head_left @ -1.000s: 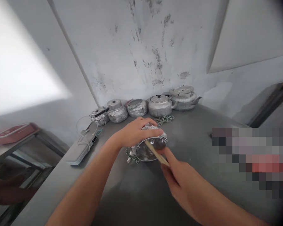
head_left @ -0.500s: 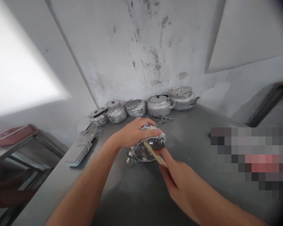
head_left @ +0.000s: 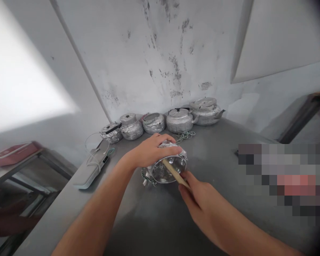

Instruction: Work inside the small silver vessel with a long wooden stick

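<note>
The left hand [head_left: 152, 151] clamps over a tipped metal pot [head_left: 167, 166] on the steel table [head_left: 216, 156], just before the kettles [head_left: 180, 120]. The right hand [head_left: 200, 199] pinches a wooden stick [head_left: 175, 173] poking into its mouth.

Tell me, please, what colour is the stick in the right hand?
Light tan, like bare wood; the stick shows in the head view.
</note>
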The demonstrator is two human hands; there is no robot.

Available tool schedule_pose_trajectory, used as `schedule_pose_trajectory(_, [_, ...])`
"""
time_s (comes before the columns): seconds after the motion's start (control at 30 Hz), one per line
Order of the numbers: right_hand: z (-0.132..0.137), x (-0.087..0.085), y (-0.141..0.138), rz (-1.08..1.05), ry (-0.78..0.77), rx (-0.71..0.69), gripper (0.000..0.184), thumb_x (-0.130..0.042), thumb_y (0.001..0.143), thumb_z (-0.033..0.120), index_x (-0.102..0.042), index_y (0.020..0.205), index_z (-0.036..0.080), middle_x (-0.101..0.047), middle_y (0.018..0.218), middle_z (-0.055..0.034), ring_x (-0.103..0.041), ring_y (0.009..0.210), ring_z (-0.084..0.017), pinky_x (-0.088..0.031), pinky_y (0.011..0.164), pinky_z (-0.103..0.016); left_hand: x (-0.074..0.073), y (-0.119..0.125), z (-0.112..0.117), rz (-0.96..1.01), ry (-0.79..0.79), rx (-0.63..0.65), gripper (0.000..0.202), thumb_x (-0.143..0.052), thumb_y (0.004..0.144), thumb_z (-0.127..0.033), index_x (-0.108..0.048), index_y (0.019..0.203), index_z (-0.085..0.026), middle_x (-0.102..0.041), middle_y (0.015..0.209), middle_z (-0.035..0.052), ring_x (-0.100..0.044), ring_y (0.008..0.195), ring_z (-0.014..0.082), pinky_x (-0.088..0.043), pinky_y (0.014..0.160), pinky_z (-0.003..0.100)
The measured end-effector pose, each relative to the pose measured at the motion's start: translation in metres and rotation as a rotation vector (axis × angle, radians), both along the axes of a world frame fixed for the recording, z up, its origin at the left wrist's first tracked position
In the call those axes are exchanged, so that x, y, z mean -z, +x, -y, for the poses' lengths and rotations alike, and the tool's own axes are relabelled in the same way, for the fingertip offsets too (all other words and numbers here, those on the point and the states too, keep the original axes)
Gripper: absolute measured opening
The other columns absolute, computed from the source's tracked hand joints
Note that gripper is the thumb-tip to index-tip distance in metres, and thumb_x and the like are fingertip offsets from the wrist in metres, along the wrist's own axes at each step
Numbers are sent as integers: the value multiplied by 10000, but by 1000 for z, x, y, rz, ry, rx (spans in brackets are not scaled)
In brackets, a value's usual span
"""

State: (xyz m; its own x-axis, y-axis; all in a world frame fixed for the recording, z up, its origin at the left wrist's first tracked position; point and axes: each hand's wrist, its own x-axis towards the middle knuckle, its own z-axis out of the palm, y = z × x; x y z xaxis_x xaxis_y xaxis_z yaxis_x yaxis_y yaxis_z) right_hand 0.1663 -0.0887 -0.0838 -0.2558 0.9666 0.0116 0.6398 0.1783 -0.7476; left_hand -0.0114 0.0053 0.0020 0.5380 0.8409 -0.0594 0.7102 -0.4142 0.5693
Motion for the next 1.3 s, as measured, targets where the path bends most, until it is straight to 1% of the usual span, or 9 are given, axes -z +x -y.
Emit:
schedule_pose_trajectory(0.07, [0, 1, 0, 0, 27, -20, 295, -355, 996, 217, -606, 1141, 162, -746, 827, -111, -715, 706, -235, -471, 656, -318, 0, 0, 0, 10, -3, -4, 570, -499, 898, -742, -592, 1291, -340, -510, 1370, 41, -528, 1196, 287, -405, 1024, 393])
schedule_pose_trajectory(0.2, [1, 0, 2, 11, 20, 15, 348, -360, 1002, 234, -507, 1312, 174, -754, 845, -96, -717, 689, -234, -458, 607, -306, 0, -1, 0, 9, -15, -9, 587, -493, 891, -757, -589, 1296, -343, -503, 1383, 41, -531, 1193, 293, -415, 1011, 399])
schedule_pose_trajectory(0.4, [-1, -1, 5, 26, 66, -82, 458, -346, 998, 183, -426, 1441, 272, -733, 767, -23, -697, 630, -214, -447, 612, -312, -1, 0, 1, 4, 6, 5, 580, -485, 896, -751, -590, 1300, -349, -523, 1382, 39, -491, 1258, 300, -402, 1040, 412])
schedule_pose_trajectory(0.53, [-1, 0, 4, -12, 77, -70, 455, -346, 1002, 189, -413, 1446, 259, -767, 974, -72, -732, 785, -227, -492, 696, -337, -1, 0, 1, 12, 11, 20, 573, -491, 897, -742, -596, 1294, -342, -529, 1389, 36, -460, 1298, 309, -384, 1062, 412])
schedule_pose_trajectory(0.6, [0, 1, 2, 20, 43, -63, 500, -357, 991, 175, -376, 1482, 265, -775, 938, -68, -739, 761, -233, -499, 691, -348, 0, 0, 1, 17, 13, 16, 561, -502, 900, -729, -602, 1286, -335, -529, 1385, 37, -480, 1272, 300, -384, 1060, 407])
schedule_pose_trajectory(0.8, [0, 2, -1, -16, 97, -47, 453, -326, 1016, 205, -406, 1461, 228, -773, 997, -97, -747, 832, -236, -503, 700, -330, 0, 0, 0, 8, 21, 15, 571, -493, 900, -734, -596, 1293, -333, -529, 1372, 41, -508, 1228, 297, -396, 1042, 410])
schedule_pose_trajectory(0.93, [1, 1, 0, 22, 44, -48, 480, -345, 997, 189, -391, 1472, 236, -774, 889, -65, -735, 709, -228, -496, 651, -322, 0, -1, 1, 4, 16, 23, 579, -470, 905, -741, -590, 1300, -335, -523, 1383, 39, -491, 1259, 303, -398, 1041, 403])
schedule_pose_trajectory(1.1, [1, 0, 1, 46, 42, -41, 486, -336, 988, 178, -376, 1471, 215, -772, 883, -84, -728, 692, -229, -482, 637, -330, 0, -1, 0, 1, 21, 8, 583, -481, 895, -751, -595, 1292, -339, -520, 1378, 42, -499, 1245, 298, -398, 1042, 405])
schedule_pose_trajectory(1.3, [1, -1, 1, -10, 50, -29, 378, -330, 991, 191, -464, 1343, 222, -760, 939, -90, -728, 769, -236, -496, 678, -349, 0, -1, 0, 14, 10, 3, 566, -497, 898, -744, -597, 1291, -348, -519, 1379, 32, -510, 1225, 286, -402, 1034, 394])
